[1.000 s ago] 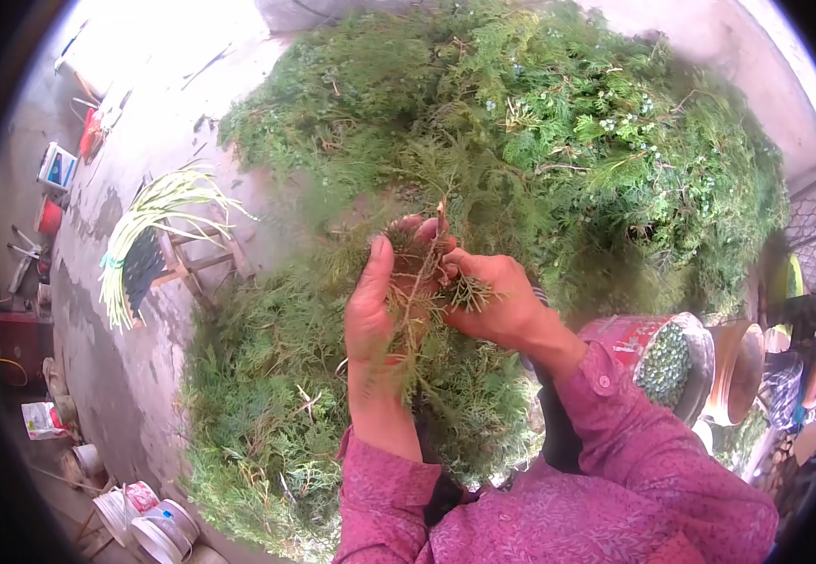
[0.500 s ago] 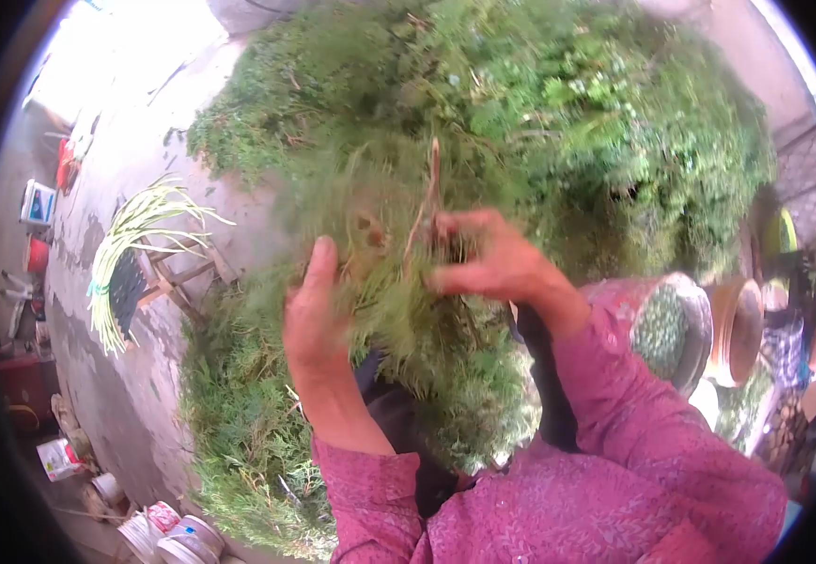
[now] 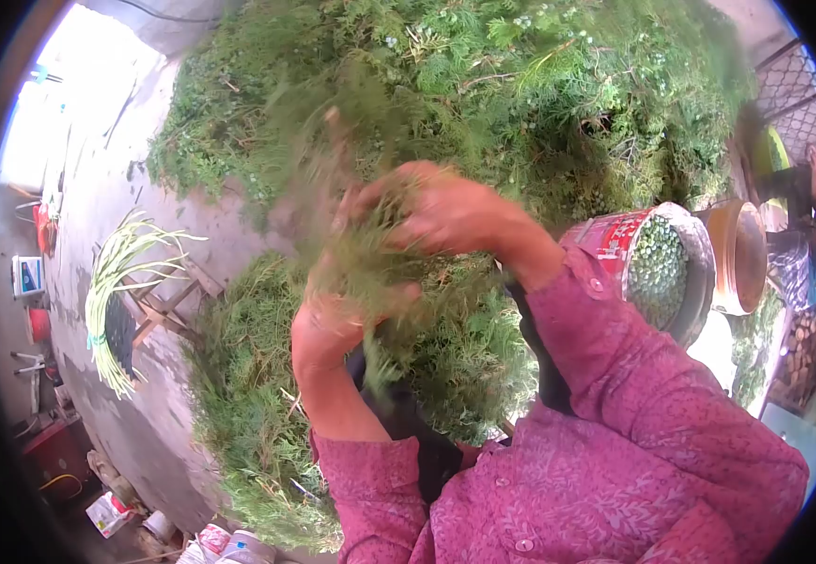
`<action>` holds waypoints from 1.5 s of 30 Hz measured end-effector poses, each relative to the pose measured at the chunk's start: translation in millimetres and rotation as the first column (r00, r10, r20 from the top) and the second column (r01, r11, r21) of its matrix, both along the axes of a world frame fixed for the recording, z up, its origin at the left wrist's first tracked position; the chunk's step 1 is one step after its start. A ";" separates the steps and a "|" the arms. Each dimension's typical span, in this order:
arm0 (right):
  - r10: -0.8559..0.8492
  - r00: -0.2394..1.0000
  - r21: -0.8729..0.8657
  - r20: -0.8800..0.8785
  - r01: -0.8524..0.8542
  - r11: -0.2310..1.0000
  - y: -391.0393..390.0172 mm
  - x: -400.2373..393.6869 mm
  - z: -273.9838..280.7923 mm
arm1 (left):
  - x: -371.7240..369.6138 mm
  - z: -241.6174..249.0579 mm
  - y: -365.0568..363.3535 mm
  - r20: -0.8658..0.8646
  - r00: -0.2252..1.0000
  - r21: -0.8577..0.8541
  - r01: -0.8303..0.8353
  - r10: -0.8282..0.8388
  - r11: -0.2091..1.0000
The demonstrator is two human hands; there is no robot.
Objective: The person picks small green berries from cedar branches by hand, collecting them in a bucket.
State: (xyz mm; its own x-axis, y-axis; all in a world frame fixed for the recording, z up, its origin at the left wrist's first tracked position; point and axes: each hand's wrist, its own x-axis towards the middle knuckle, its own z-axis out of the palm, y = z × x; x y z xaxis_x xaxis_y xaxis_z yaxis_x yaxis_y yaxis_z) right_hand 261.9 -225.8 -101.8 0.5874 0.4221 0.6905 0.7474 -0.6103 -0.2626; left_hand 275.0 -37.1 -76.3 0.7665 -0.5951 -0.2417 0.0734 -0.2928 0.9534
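Between my hands is a leafy evergreen branch [image 3: 337,179], smeared by motion, its brown stem end pointing up. My right hand [image 3: 450,214] has its fingers curled into the foliage from the right. Lower on the left, my left hand [image 3: 328,324] is closed around the lower sprigs, its thumb reaching right; foliage partly covers its fingers. Beyond both hands rises a large heap of evergreen branches [image 3: 530,103]. More cut greenery [image 3: 248,376] lies below and to the left, around my legs.
At right, a tilted bucket [image 3: 605,235] holds small green berries [image 3: 657,263], beside a tan bucket [image 3: 738,258]. A bundle of long green beans [image 3: 107,301] rests on a small wooden stool [image 3: 159,315] at left. Tubs [image 3: 239,547] stand at lower left.
My right hand has moved left and up with the branch, closer to my left hand. My left hand's fingers have gone from raised to curled in on the foliage. The view has shifted slightly.
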 end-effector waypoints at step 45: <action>0.210 0.762 0.464 -0.613 0.132 0.876 38.0 13.2 -13.8 | 13.3 -34.2 13.8 -0.408 0.776 -0.242 -0.600 0.481 0.763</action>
State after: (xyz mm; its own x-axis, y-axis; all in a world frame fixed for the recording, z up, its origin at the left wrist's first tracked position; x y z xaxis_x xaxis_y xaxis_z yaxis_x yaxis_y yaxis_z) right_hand 275.0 -187.7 -115.6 0.9411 0.1924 0.2780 0.3224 -0.2636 -0.9091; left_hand 288.3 -23.4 -110.6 0.9046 -0.1898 -0.3817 0.4184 0.2242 0.8801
